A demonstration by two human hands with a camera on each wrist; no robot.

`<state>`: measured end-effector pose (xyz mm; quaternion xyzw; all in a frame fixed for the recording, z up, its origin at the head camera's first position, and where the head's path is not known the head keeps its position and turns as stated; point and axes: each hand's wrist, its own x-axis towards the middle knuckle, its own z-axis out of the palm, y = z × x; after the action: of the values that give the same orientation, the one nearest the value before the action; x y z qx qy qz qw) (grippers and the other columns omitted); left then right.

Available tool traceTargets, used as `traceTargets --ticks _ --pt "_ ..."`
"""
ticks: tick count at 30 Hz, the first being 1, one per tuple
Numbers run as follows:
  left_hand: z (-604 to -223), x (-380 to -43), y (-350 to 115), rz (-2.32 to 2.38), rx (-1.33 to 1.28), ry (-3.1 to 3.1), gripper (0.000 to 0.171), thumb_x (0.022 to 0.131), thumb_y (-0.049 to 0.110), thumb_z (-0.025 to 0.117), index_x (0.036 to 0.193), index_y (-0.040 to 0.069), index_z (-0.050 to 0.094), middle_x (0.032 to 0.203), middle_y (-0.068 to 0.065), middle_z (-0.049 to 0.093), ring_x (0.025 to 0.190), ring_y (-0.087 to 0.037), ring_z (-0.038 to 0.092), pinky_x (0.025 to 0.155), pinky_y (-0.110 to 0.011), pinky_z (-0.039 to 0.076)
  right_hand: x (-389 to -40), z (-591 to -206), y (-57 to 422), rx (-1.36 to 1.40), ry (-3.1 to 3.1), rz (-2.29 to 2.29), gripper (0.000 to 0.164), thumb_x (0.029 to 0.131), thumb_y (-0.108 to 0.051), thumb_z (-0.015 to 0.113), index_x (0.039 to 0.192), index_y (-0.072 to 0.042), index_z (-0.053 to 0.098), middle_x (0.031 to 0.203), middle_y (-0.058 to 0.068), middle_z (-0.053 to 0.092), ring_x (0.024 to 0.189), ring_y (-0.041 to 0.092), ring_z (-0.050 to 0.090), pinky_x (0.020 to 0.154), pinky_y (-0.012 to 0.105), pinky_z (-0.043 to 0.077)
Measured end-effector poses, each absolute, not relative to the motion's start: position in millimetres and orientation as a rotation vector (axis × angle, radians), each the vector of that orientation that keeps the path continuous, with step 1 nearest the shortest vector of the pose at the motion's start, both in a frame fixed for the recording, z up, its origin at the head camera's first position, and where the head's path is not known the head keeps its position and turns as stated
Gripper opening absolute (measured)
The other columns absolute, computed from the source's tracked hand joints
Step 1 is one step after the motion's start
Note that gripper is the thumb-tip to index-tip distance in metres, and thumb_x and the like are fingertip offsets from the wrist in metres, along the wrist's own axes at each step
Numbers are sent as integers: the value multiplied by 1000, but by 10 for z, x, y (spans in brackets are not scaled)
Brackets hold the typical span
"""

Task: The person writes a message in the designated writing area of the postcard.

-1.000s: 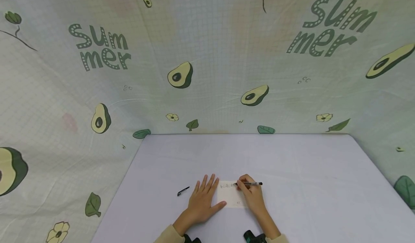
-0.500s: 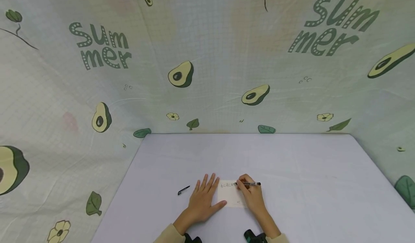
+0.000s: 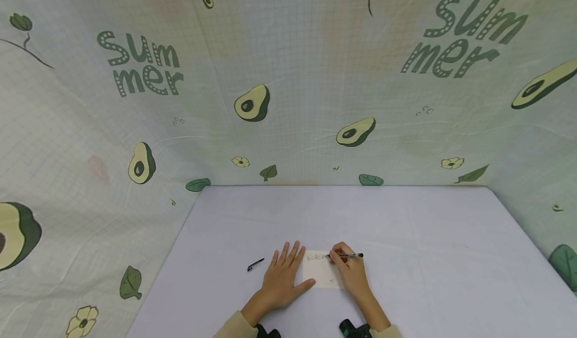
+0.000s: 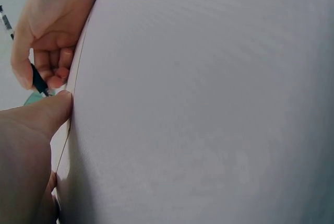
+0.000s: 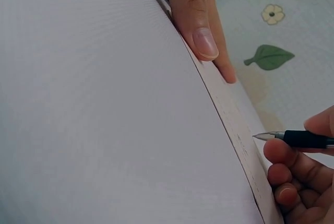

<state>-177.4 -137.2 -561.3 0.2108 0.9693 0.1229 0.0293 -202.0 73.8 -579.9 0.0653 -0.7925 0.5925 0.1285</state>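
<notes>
My right hand (image 3: 350, 273) pinches a black pen (image 3: 353, 255) between thumb and fingers, its tip at the paper's surface near a line of handwriting. That small cream sheet of paper (image 3: 317, 273) lies on the table between both hands, with a short row of characters along its top and a small mark lower down. Flat on the table and the sheet's left edge rests my left hand (image 3: 280, 280), fingers spread and thumb reaching over the paper. In the right wrist view the pen's metal tip (image 5: 261, 136) sits close over the writing.
A black pen cap (image 3: 255, 264) lies on the white table (image 3: 414, 238) left of my left hand. Behind the table hangs a pale cloth (image 3: 297, 77) printed with avocados, leaves and lettering. Dark wrist straps (image 3: 356, 329) show at the bottom edge.
The pen has tilted and shifted slightly in the right hand. My left hand stays in place on the paper, and the view has moved a little.
</notes>
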Motion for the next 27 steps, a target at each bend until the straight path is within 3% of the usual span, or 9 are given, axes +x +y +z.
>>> traceTargets --ticks 27 --pt "-5623 -1781 -1367 408 636 2975 87 97 67 41 160 11 22 166 -10 13 151 -35 7 118 -58 13 -2019 -5781 738 185 -2330 1715 8 94 -5 64 87 -7 65 71 -1 64 62 10 56 57 22 45"
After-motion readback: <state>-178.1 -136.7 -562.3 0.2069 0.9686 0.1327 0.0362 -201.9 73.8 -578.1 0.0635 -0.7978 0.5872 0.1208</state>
